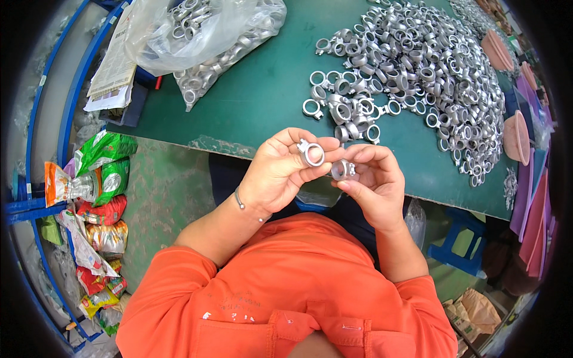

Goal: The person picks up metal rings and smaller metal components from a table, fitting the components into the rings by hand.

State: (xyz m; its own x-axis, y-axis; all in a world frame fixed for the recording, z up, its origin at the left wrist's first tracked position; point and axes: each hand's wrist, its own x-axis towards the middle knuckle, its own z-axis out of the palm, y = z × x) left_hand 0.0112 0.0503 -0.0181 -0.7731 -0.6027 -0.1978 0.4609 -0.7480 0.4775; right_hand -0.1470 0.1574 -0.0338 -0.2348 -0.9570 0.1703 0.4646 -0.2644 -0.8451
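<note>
Just off the front edge of the green table, my left hand (276,173) pinches a silver metal ring clamp (311,154) with a small lug on its rim. Close beside it, my right hand (376,182) has its thumb and fingers closed on a second metal ring clamp (343,170), turned so its opening faces partly sideways. The two rings are near each other; whether they touch I cannot tell. Beyond my hands, a large heap of similar ring clamps (418,71) spreads over the tabletop, with a few loose ones (311,108) at its near left side.
A clear plastic bag (239,36) of ring clamps lies on the green table (250,113) at the far left. Papers (113,77) rest on a grey bin (128,110) at the table's left. Pink pads (515,137) line its right edge. A blue stool (458,241) stands below.
</note>
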